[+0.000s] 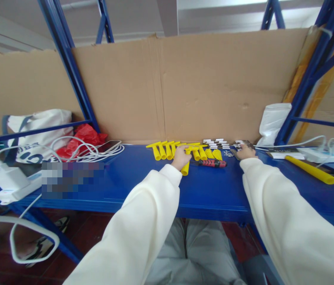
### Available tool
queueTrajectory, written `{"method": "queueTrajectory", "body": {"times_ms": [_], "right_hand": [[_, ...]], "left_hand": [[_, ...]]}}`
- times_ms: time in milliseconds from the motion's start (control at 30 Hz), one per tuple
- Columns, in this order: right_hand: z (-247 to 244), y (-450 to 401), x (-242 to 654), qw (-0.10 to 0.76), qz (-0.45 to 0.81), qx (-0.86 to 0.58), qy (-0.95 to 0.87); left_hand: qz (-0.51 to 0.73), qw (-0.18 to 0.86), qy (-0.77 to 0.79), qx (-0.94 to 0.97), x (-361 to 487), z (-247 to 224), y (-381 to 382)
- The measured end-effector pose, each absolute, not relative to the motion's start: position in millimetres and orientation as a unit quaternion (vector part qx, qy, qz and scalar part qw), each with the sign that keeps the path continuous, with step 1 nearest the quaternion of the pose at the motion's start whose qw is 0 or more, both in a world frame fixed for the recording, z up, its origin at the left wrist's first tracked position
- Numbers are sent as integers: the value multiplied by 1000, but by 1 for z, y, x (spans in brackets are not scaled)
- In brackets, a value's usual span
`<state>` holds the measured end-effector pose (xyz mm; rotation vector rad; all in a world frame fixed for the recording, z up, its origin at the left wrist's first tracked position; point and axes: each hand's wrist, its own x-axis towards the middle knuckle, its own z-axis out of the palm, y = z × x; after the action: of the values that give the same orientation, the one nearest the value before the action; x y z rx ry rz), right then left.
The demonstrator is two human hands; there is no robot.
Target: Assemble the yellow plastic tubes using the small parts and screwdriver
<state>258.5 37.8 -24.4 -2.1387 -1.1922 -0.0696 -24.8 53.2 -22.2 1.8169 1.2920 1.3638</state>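
My left hand (181,157) is closed around a yellow T-shaped plastic piece (185,169), its tubular handle pointing toward me. Just right of that hand lies a red-and-black screwdriver (214,163). Over at the right, my right hand (246,152) is closed at a small pile of dark and white pieces, its fingertips partly hidden; what it holds is too small to make out. Between the hands are small metal bits (228,153), likely screws, and flat yellow pieces (216,154). Several white-and-dark strips (216,144) lie behind them.
More yellow T-shaped pieces (163,152) stand in a row along the cardboard back panel (208,87). A long yellow tube (312,170) and a power strip (321,155) lie on the right. White cables (107,152), a red plastic bag (86,134) and a cloth bag (45,118) occupy the left.
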Motion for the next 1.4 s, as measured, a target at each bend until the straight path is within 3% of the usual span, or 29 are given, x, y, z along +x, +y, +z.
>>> {"method": "queueTrajectory", "body": {"times_ms": [200,733,1067,1200,1400], "right_hand": [[-12,29,250,369,45,-835,-406],[6,18,250,592,-76,-729,-336],[10,42,219,729,153,-519,-419],[7,40,207,717,215,-447,-490],[9,31,199,631,244,-502,-539]], "left_hand": [[504,318,478,646,-25,-23,55],[550,421,455,559,-26,-13,48],[648,480,432,404,-34,-5,55],[705,489,405,316,-37,-4,62],[765,453,381,254,-40,-3,70]]}}
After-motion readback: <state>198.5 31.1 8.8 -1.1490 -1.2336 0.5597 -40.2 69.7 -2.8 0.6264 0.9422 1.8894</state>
